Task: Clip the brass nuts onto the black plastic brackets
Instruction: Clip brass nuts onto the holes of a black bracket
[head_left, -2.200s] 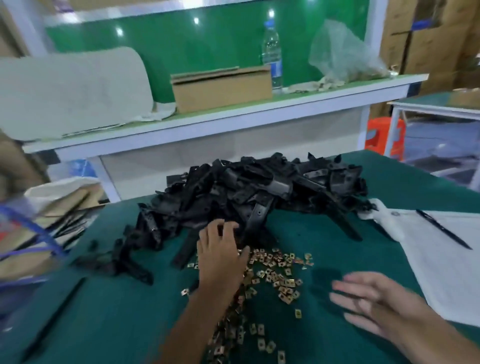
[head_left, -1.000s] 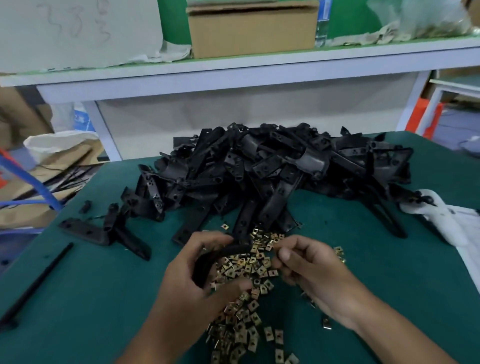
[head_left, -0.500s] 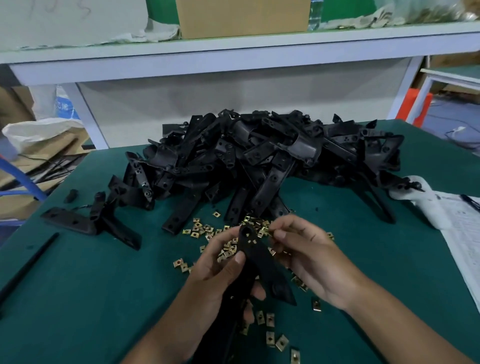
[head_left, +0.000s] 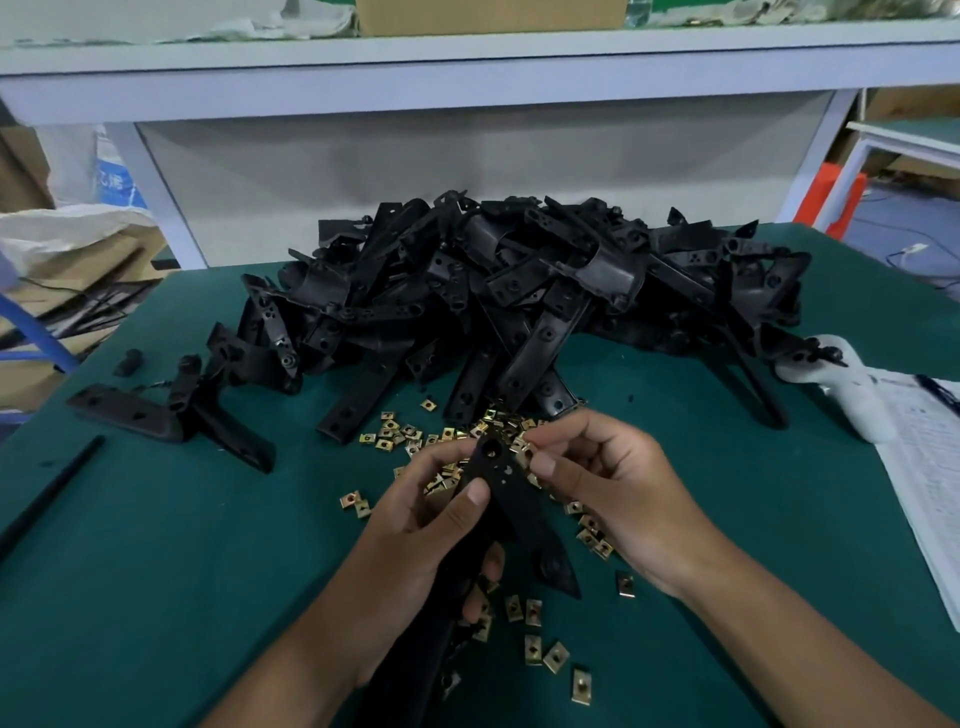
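Your dark green felt-covered table (head_left: 156, 571) carries a big heap of black plastic brackets (head_left: 519, 291) across its far half, a few strays lying off its left edge. To the right, a white printed paper sheet (head_left: 930, 467) lies near the table's edge. Between the heap and you, small square brass clip nuts (head_left: 395, 434) are scattered loose on the felt. Your left hand (head_left: 415, 551) has its fingers wrapped around one long black plastic bracket (head_left: 511, 499), thumb pressed on its flat face, its holed end pointing away from you above the nuts. Your right hand (head_left: 608, 488) has its fingers curled, and thumb and forefinger pinch a single brass nut (head_left: 521, 451) right against the bracket's upper right edge.
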